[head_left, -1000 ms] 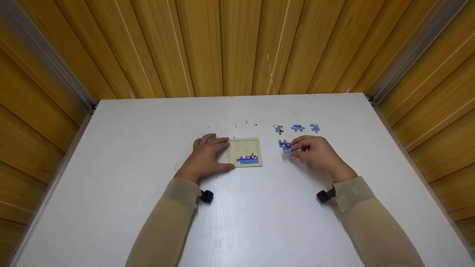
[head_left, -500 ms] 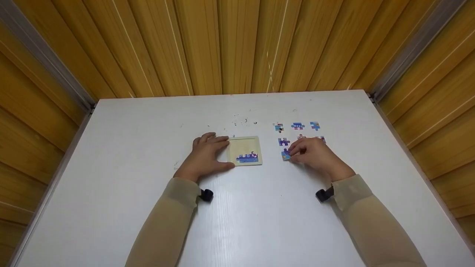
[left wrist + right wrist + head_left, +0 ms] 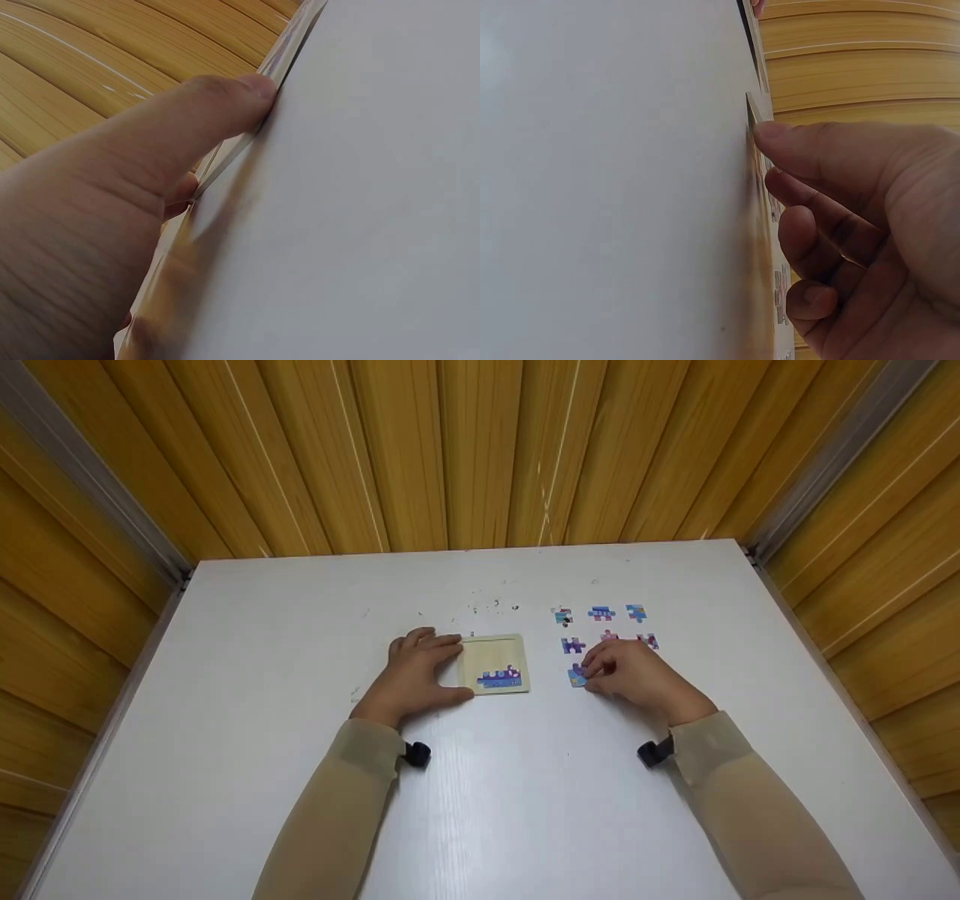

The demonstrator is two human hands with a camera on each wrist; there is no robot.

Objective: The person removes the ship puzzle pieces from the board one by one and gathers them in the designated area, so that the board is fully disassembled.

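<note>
My left hand (image 3: 412, 679) grips the left side of a small square wooden puzzle tray (image 3: 491, 638), thumb at its near edge and fingers at its far edge. Joined blue and purple puzzle pieces (image 3: 500, 679) lie along the near right part inside it. In the left wrist view the thumb (image 3: 251, 94) presses against the tray's rim. My right hand (image 3: 634, 671) pinches a blue and purple puzzle piece (image 3: 575, 676) between thumb and fingers, low at the table; the fingers cover its right part. In the right wrist view this piece (image 3: 754, 109) appears edge-on beside the thumb.
Beyond the right hand lie several loose puzzle pieces in rows, among them a blue one (image 3: 601, 613), a blue and orange one (image 3: 637, 612) and a purple one (image 3: 574, 646). Dark specks mark the white table (image 3: 495, 795). Wood-grain panels (image 3: 480, 450) stand behind it.
My right hand has moved slightly nearer with the puzzle piece and lowered it to the table, below the purple piece. The left hand and tray hold their place.
</note>
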